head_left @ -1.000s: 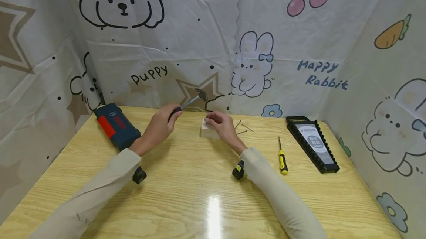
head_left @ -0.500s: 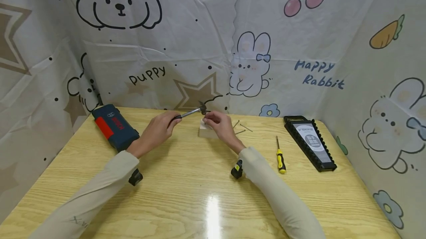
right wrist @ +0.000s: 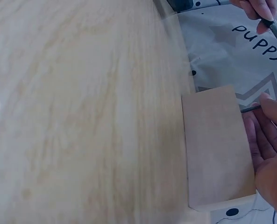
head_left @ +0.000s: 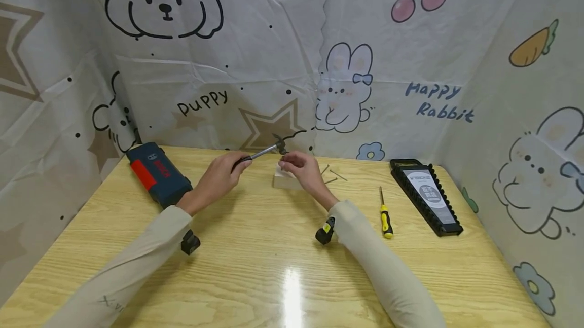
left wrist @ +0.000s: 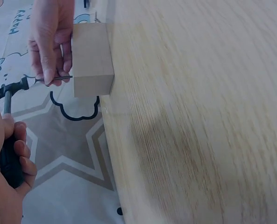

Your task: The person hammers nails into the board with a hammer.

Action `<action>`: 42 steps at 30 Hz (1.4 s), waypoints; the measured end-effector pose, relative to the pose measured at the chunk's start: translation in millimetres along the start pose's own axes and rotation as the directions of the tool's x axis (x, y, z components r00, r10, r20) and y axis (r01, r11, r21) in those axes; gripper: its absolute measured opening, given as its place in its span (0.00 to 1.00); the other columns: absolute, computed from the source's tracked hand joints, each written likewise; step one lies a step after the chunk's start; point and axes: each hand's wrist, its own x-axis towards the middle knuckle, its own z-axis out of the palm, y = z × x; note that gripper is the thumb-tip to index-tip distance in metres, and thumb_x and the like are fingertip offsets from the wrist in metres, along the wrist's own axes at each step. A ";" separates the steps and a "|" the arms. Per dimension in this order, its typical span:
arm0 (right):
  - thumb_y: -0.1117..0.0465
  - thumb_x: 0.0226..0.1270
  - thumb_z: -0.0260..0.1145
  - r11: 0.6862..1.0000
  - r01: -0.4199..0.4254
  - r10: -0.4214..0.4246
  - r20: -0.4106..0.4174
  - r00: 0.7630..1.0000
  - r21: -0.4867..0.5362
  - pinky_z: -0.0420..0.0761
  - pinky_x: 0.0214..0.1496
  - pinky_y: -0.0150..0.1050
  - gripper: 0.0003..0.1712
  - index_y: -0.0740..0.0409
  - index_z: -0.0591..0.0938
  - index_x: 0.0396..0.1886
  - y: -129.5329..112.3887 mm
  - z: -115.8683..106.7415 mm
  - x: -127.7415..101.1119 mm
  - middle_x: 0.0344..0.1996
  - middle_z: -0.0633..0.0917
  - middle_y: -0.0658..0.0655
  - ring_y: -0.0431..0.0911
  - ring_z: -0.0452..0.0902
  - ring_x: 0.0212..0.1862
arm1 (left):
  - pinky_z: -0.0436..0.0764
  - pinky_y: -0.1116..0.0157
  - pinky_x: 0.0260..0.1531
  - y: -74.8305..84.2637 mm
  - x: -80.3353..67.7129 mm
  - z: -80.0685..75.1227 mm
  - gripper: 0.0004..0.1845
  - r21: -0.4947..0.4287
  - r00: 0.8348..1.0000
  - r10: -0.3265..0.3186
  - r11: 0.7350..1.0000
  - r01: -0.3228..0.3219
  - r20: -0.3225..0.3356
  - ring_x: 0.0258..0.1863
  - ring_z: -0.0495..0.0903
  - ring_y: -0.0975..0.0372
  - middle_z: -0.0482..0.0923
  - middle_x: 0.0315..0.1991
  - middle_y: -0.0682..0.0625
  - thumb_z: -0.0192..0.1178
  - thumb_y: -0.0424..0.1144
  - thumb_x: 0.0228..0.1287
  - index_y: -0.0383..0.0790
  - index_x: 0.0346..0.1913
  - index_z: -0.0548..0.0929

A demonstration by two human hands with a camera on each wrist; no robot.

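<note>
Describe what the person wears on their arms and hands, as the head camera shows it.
Both arms are covered by long, plain beige sleeves reaching to the wrists. A small black device sits under each forearm: the left wrist device is all black, and the right wrist device has a yellow marking. The left hand and right hand are bare, without gloves.
</note>
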 end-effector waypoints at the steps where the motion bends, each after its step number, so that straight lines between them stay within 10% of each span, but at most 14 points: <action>1: 0.65 0.74 0.70 1.000 -0.004 0.004 -0.004 1.000 0.001 0.84 0.50 0.33 0.12 0.68 0.86 0.51 0.8 0.2 -0.1 0.48 0.90 0.65 0.45 0.87 0.47 | 0.69 0.62 0.27 0.4 0.3 -0.4 0.12 -0.015 1.000 -0.010 1.000 0.011 0.012 0.23 0.67 0.61 0.76 0.31 0.47 0.56 0.37 0.82 0.32 0.53 0.85; 16: 0.67 0.74 0.70 0.999 0.012 -0.012 0.000 1.000 0.040 0.84 0.52 0.33 0.10 0.70 0.87 0.49 3.2 2.1 -0.5 0.48 0.89 0.68 0.56 0.87 0.52 | 0.71 0.60 0.30 -0.5 1.1 -0.3 0.15 -0.073 0.993 -0.103 0.991 0.108 0.063 0.26 0.71 0.59 0.79 0.33 0.48 0.55 0.42 0.83 0.37 0.59 0.84; 31: 0.64 0.76 0.68 0.999 0.036 -0.036 0.021 0.999 0.002 0.83 0.53 0.33 0.14 0.68 0.86 0.55 6.7 -0.5 -1.1 0.50 0.88 0.66 0.53 0.87 0.53 | 0.74 0.58 0.31 6.5 6.4 -8.0 0.09 0.035 0.981 0.113 0.993 -0.109 -0.159 0.28 0.75 0.58 0.81 0.39 0.43 0.59 0.33 0.80 0.33 0.53 0.84; 42: 0.68 0.75 0.67 1.000 0.011 -0.011 0.029 1.000 0.027 0.84 0.55 0.34 0.11 0.71 0.86 0.52 3.2 -1.0 -1.3 0.51 0.88 0.68 0.57 0.87 0.55 | 0.82 0.53 0.36 5.1 0.9 -1.0 0.09 0.166 0.989 0.150 0.975 -0.150 0.014 0.36 0.84 0.53 0.86 0.43 0.40 0.58 0.32 0.79 0.30 0.51 0.85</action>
